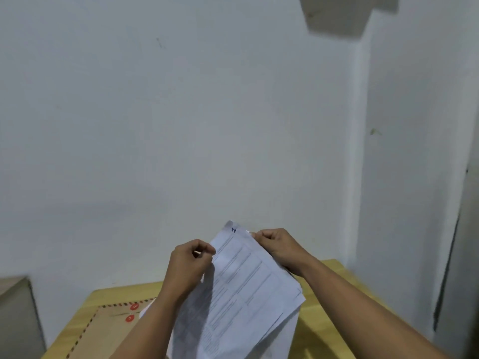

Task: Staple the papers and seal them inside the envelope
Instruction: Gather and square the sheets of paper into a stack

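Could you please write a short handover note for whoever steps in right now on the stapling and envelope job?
Left hand pinches the left edge of the printed papers; right hand pinches their top right edge. The stack is held up above the wooden table.
The brown envelope, with red string buttons, lies flat on the table at left.
No stapler is in view, and whether a staple is in cannot be told.
Left: staple if needed, slide the papers in, seal.

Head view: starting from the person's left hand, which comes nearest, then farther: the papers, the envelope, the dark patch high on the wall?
1. Papers: gripped by the left hand, centre.
2. Envelope: lower left, on the table.
3. Dark patch: top right, on the wall.
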### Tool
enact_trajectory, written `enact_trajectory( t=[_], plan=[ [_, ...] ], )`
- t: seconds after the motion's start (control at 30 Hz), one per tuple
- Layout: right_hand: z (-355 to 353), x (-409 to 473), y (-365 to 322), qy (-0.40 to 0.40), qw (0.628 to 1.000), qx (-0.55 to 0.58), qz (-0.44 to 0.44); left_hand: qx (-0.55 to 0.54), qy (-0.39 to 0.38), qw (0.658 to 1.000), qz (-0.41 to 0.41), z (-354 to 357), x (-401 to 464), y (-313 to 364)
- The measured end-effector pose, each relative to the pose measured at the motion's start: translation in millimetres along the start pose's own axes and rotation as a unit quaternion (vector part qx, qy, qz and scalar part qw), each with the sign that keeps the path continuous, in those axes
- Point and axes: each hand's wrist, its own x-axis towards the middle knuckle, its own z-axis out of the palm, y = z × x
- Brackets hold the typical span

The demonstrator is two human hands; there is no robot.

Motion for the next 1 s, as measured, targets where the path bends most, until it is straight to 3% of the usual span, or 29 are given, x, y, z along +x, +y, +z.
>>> enact_trajectory(
  t=[0.2, 0.33, 1.0],
  plan=[
    [0.0, -7.5, -18.1, 0.017, 0.996, 0.084, -0.032, -0.006, 0.010, 1.000, -0.016, 3.1, -4.6, 10.4],
    [-1.6, -15.1, -22.3, 0.007, 0.993, 0.115, 0.016, -0.015, 0.009, 1.000, -0.019, 4.7, -7.1, 12.7],
    [-12.7, -34.3, -21.8, -0.034, 0.995, 0.071, 0.059, -0.068, -0.048, 0.996, -0.027, 33.4, -4.0, 19.2]
  ],
)
